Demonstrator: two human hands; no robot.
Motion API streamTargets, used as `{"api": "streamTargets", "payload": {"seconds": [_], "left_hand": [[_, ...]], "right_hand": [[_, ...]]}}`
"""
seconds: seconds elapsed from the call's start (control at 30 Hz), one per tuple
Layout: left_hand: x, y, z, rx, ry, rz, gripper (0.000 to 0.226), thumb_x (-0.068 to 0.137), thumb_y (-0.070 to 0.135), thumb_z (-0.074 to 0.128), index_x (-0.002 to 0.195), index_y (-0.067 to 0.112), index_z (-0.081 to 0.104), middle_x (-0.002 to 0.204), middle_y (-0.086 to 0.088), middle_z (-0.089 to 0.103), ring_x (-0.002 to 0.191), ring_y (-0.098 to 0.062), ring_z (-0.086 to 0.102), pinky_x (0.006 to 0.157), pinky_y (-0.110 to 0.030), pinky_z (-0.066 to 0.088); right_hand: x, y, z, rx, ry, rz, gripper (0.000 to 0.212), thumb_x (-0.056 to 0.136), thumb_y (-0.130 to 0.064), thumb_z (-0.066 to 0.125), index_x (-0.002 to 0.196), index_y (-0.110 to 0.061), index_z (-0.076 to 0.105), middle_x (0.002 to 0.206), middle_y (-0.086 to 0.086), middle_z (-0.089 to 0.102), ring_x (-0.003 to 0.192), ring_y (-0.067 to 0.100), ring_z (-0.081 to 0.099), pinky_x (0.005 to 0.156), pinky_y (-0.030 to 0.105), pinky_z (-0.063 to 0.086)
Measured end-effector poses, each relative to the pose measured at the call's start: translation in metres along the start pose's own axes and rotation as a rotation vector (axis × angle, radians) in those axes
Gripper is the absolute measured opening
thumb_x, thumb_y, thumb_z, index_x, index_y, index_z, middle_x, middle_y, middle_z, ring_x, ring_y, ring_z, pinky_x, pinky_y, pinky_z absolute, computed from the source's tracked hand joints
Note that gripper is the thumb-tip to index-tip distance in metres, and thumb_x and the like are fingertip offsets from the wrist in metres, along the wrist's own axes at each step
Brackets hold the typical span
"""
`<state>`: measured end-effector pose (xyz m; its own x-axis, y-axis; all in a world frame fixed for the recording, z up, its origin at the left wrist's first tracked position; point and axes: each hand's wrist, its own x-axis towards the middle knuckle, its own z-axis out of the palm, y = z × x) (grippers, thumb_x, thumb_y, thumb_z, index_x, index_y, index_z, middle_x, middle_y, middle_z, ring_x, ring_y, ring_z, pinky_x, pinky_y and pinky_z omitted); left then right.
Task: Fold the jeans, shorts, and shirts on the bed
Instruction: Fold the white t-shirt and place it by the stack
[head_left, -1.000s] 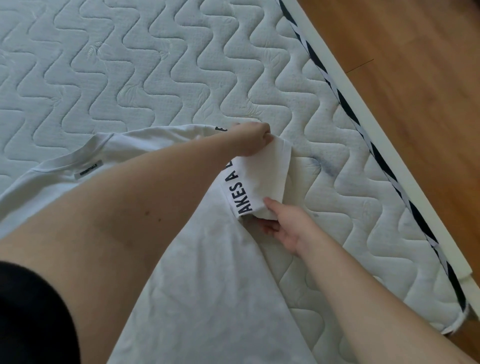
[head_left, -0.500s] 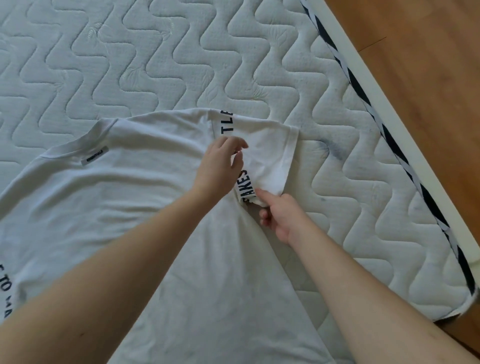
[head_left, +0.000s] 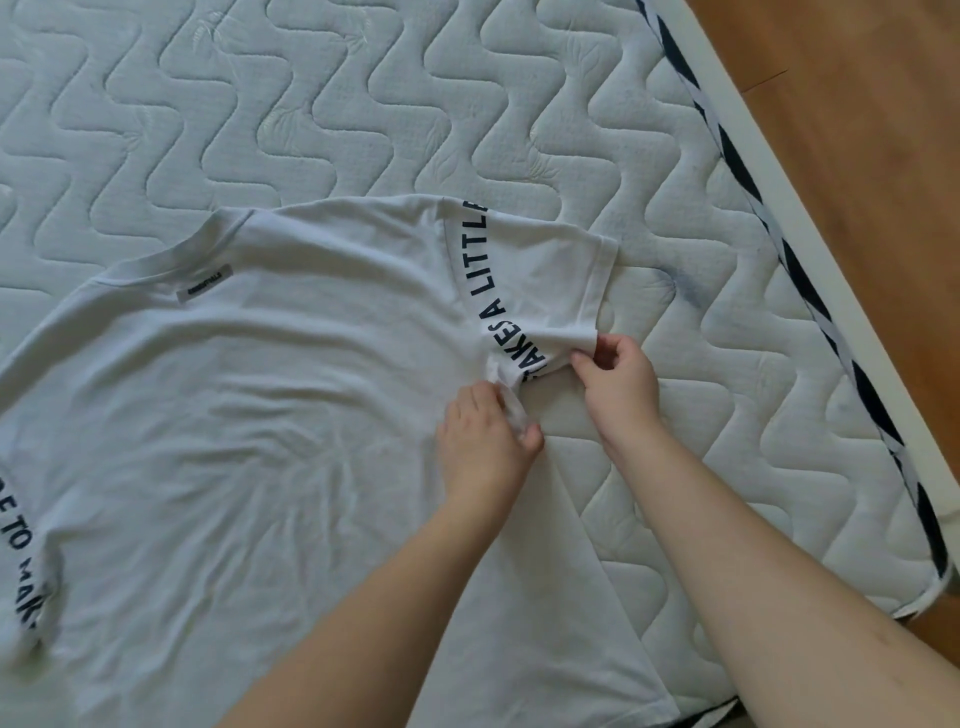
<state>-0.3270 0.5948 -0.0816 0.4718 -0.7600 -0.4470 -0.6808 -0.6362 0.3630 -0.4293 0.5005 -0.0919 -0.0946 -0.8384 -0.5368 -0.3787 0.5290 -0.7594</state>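
Note:
A white T-shirt (head_left: 249, 415) lies spread on the bed's quilted mattress (head_left: 363, 104), collar toward the far side, with black lettering along both sleeve seams. Its right sleeve (head_left: 540, 270) lies flat, pointing toward the bed's right edge. My right hand (head_left: 618, 379) pinches the sleeve's lower hem corner. My left hand (head_left: 488, 441) pinches a bunch of fabric at the underarm, just below the lettering. The left sleeve (head_left: 26, 587) is at the frame's left edge, partly cut off.
The mattress's right edge has a navy and white striped piping (head_left: 779, 249) beside a white bed frame (head_left: 841, 249). Wooden floor (head_left: 857, 104) lies beyond it on the right. Bare mattress stretches above the shirt. No other clothes are in view.
My left hand moved from the sleeve's top down to the underarm. The sleeve went from folded over to spread flat. My right hand stays at the sleeve's lower corner.

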Motion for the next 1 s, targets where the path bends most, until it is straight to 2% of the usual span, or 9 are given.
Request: {"api": "streamTargets", "payload": {"seconds": [0.2,0.33,0.43,0.53,0.6,0.7,0.8,0.87,1.0], "left_hand": [[-0.003,-0.002,-0.004,-0.22,-0.05,-0.007,0.038,0.076,0.008,0.056,0.113,0.012,0.049,0.107,-0.005,0.052,0.102,-0.027,0.049,0.087,-0.034,0.038],[-0.007,-0.019,-0.01,-0.37,-0.12,0.0,0.027,0.083,0.016,0.055,0.108,0.022,0.046,0.083,0.01,0.052,0.082,-0.016,0.051,0.062,-0.023,0.032],[-0.007,-0.03,-0.011,-0.301,0.014,0.113,0.019,0.088,0.011,0.052,0.106,0.016,0.056,0.09,0.002,0.057,0.089,-0.024,0.055,0.074,-0.031,0.038],[-0.001,-0.035,-0.01,-0.073,0.17,0.245,0.029,0.09,0.013,0.059,0.119,0.01,0.061,0.111,-0.011,0.06,0.099,-0.034,0.055,0.088,-0.042,0.042],[0.006,-0.034,-0.013,-0.003,0.196,0.306,0.034,0.093,0.026,0.058,0.123,0.011,0.061,0.116,-0.012,0.059,0.1,-0.035,0.056,0.087,-0.043,0.043],[0.017,-0.028,-0.019,-0.048,0.118,0.343,0.037,0.091,0.03,0.062,0.121,0.009,0.06,0.108,-0.012,0.058,0.093,-0.034,0.058,0.08,-0.043,0.047],[0.025,-0.018,-0.023,-0.047,-0.012,0.344,0.036,0.088,0.02,0.062,0.123,0.012,0.059,0.106,-0.012,0.057,0.096,-0.033,0.057,0.079,-0.041,0.045],[0.028,-0.015,-0.025,0.009,-0.063,0.393,0.038,0.086,0.013,0.058,0.124,0.015,0.061,0.106,-0.013,0.054,0.096,-0.033,0.055,0.077,-0.039,0.044],[0.036,-0.02,-0.034,0.089,0.038,0.719,0.053,0.069,-0.004,0.055,0.118,0.014,0.068,0.103,-0.019,0.055,0.087,-0.034,0.055,0.073,-0.04,0.045]], "right_hand": [[0.005,-0.005,-0.004,-0.008,0.006,-0.06,0.013,0.089,-0.011,0.068,0.099,-0.014,0.06,0.099,0.013,0.069,0.088,0.02,0.063,0.089,0.041,0.051],[0.017,-0.015,-0.008,-0.026,0.025,-0.129,0.014,0.087,-0.01,0.07,0.092,-0.018,0.059,0.088,0.002,0.066,0.081,0.014,0.06,0.083,0.033,0.05],[0.021,-0.015,-0.005,-0.071,0.05,-0.143,0.016,0.087,-0.012,0.071,0.088,-0.022,0.058,0.082,-0.007,0.063,0.078,0.011,0.06,0.079,0.027,0.049],[0.023,-0.011,-0.002,-0.105,0.06,-0.093,0.014,0.088,-0.017,0.069,0.095,-0.019,0.058,0.09,0.001,0.068,0.084,0.016,0.064,0.083,0.032,0.052],[0.022,-0.01,-0.001,-0.133,0.035,-0.031,0.014,0.09,-0.025,0.065,0.097,-0.02,0.054,0.095,0.006,0.07,0.085,0.021,0.069,0.082,0.039,0.055],[0.01,-0.006,0.002,-0.151,0.049,0.09,0.017,0.095,-0.032,0.054,0.099,-0.015,0.052,0.073,0.002,0.069,0.063,0.021,0.071,0.063,0.042,0.058],[-0.018,0.01,0.006,-0.214,-0.152,0.212,0.028,0.099,-0.031,0.049,0.104,-0.006,0.061,0.071,0.003,0.069,0.057,0.017,0.067,0.053,0.03,0.053],[-0.035,0.023,0.006,-0.361,-0.29,0.099,0.019,0.093,-0.032,0.059,0.099,-0.015,0.066,0.081,-0.005,0.07,0.072,0.012,0.067,0.064,0.025,0.051],[-0.054,0.03,0.007,-0.555,-0.505,0.007,0.027,0.081,-0.029,0.072,0.106,-0.027,0.063,0.087,-0.011,0.066,0.087,0.014,0.065,0.069,0.026,0.044]]}}
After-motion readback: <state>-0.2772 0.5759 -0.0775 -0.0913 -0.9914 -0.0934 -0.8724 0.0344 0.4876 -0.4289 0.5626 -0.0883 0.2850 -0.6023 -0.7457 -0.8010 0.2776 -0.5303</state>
